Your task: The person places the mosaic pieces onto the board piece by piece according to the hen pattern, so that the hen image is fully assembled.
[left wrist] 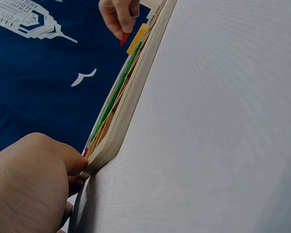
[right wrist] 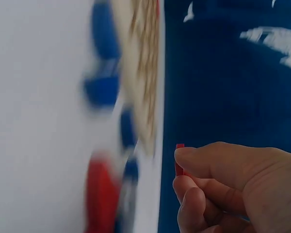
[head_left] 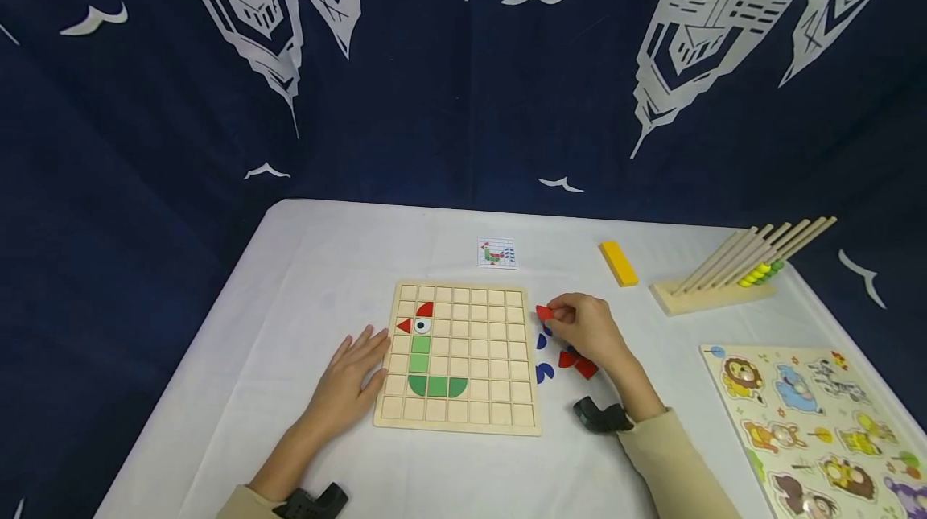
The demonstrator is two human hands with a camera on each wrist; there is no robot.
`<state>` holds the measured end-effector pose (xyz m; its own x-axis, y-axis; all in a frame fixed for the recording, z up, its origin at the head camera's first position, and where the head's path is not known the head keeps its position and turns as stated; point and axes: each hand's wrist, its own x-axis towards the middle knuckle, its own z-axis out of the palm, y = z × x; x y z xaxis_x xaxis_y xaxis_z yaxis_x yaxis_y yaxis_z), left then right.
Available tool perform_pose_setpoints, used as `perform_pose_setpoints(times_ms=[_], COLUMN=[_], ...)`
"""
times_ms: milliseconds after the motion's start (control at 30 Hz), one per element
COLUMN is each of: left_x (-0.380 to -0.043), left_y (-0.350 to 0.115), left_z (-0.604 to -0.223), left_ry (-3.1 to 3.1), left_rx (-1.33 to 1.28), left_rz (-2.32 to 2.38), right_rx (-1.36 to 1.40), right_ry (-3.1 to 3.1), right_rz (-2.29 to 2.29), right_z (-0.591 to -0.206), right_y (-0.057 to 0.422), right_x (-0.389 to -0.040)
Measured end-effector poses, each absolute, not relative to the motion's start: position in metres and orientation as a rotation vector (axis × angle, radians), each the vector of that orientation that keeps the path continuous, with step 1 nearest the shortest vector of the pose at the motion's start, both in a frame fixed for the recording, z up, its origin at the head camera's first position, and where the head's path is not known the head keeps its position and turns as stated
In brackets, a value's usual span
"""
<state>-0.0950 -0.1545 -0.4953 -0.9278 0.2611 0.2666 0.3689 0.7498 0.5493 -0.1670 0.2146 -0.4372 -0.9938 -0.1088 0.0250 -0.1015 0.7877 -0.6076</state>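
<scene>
My right hand (head_left: 588,328) pinches a small red piece (head_left: 543,313) between thumb and fingers, just right of the wooden grid board (head_left: 500,358). In the right wrist view that red piece (right wrist: 179,168) is seen edge-on. My left hand (head_left: 353,378) lies at the board's left edge with fingers extended, touching it. On the board sit a red rounded piece (head_left: 425,310), a red triangle (head_left: 404,326), an eye tile (head_left: 422,325), green squares (head_left: 419,362) and green rounded pieces (head_left: 458,386). Under and beside my right hand lie loose blue pieces (head_left: 545,372) and red pieces (head_left: 586,368).
Behind the board lies a small picture card (head_left: 497,253). A yellow block (head_left: 619,264) is at the back right, beside a wooden peg stand (head_left: 713,294) with yellow and green beads. An animal puzzle board (head_left: 811,422) lies at the right edge of the white table (head_left: 217,390).
</scene>
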Motion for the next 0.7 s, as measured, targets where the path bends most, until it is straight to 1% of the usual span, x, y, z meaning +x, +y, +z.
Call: perform_pose_setpoints(times_ms=[267, 467, 700], left_x=[-0.095, -0.094, -0.095], left_y=[-0.155, -0.155, -0.155], left_z=[-0.496, -0.498, -0.497], left_ry=[-2.776, -2.770, -2.771], left_rx=[-0.499, -0.497, -0.502], left_rz=[-0.925, -0.924, -0.922], right_rx=[-0.495, -0.720, -0.753], right_ry=[2.951, 2.923, 2.933], right_rz=[-1.090, -1.071, -0.938], right_z=[-0.430, -0.433, -0.447], right_y=[0.149, 0.105, 0.086], right_x=[-0.149, -0.132, -0.121])
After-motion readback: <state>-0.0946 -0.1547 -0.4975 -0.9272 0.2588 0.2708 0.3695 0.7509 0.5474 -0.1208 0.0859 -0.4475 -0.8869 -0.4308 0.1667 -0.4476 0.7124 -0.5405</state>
